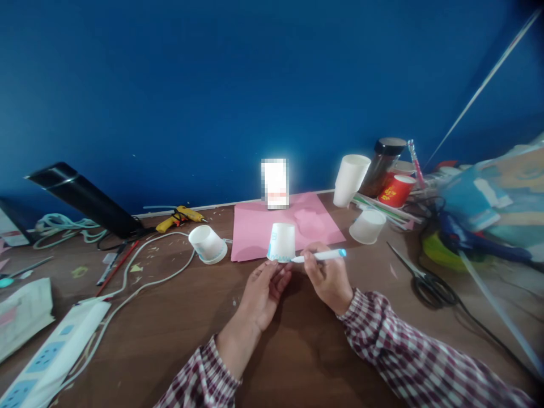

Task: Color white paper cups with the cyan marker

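Note:
My left hand [267,289] grips the lower rim of a white paper cup [283,239], which is upside down with blue zigzag marks along its rim. In my right hand [327,277] is a white marker [321,256] with a light blue end, its tip against the cup's rim at the right. Behind the cup lies a sheet of pink paper [250,224]. Another paper cup [207,245] with blue marking rests to the left, and a plain white cup [368,225] is to the right.
A yellow glue gun [181,217], a black bottle [87,198] and a power strip [63,345] with its cable are on the left. Black-handled scissors [425,277], stacked cups [351,178], a red cup [396,191] and a dark-lidded jar [385,161] are on the right. A bright blurred-out phone-like object [277,184] stands at the wall.

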Tool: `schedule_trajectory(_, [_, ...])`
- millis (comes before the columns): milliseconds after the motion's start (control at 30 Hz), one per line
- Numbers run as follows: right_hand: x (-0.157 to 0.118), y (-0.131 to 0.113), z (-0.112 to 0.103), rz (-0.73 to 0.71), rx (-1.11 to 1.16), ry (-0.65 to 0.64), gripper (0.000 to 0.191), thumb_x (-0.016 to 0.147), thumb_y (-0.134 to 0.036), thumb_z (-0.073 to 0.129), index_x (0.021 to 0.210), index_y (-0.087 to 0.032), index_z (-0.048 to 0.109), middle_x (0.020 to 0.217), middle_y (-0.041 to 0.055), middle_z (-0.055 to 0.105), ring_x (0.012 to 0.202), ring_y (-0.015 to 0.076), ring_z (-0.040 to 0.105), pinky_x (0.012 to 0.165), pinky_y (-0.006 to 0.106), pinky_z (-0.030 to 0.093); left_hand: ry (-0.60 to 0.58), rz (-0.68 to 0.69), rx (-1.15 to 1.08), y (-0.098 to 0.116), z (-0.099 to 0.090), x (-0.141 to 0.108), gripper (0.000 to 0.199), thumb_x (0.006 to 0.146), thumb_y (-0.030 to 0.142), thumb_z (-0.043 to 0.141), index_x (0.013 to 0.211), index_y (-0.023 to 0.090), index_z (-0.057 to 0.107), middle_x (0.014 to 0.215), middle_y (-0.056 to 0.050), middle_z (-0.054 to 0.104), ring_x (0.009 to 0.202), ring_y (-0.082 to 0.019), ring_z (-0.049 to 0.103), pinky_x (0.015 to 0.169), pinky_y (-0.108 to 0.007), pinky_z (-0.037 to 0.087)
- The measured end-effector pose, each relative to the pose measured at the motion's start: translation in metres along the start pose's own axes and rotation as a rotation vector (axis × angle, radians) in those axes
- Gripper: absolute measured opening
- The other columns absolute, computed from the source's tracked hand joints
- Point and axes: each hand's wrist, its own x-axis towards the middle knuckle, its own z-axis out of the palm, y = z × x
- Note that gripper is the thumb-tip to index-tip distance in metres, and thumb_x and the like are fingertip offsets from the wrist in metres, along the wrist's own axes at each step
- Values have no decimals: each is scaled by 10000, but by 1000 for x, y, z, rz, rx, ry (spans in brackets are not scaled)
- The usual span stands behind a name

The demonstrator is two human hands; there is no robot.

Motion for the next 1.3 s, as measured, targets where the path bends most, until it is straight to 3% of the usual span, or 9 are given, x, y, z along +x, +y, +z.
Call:
schedule_trajectory(133, [0, -1, 0, -17, -17, 7, 180, 895, -274, 450, 764, -181, 532, 531, -41, 465, 432, 97, 418, 432, 216, 334, 10, -14, 56, 3, 0, -1, 266, 635, 249, 785, 802, 136, 611, 718, 16, 628, 452, 1, 484, 394, -88, 377])
schedule_trajectory(267, [0, -1, -1, -24, -35, 18, 177, 896, -275, 450, 768, -184, 532, 523, -47, 453, 414, 92, 397, 410, 211, 311, -69, -7, 61, 5, 1, -2, 290, 640, 267, 778, 766, 130, 556, 720, 45, 565, 386, 50, 317, 334, -72, 240])
schedule_trajectory(533, [-3, -3, -1, -71, -83, 9, 182, 905, -270, 436, 785, -188, 544, 577, -17, 517, 476, 114, 454, 468, 225, 350, -93, -31, 106, 5, 3, -4, 306, 612, 196, 792, 796, 126, 558, 479, 119, 359, 360, 35, 259, 352, -80, 212])
schedule_trajectory(967, [-2, -3, -1, -112, -118, 39, 180, 899, -253, 436, 770, -186, 541, 623, 6, 569, 536, 129, 523, 512, 230, 389, -70, -32, 128, 3, 3, -4, 298, 609, 199, 782, 763, 123, 539, 459, 117, 368, 354, 34, 256, 350, -87, 194])
schedule_trajectory(1300, [-1, -1, -1, -87, -83, 47, 178, 895, -257, 449, 767, -180, 547, 586, -11, 534, 480, 112, 474, 473, 225, 357, -57, -23, 74, 3, 2, -4, 314, 589, 160, 792, 760, 118, 531, 528, 107, 414, 368, 43, 278, 341, -75, 221])
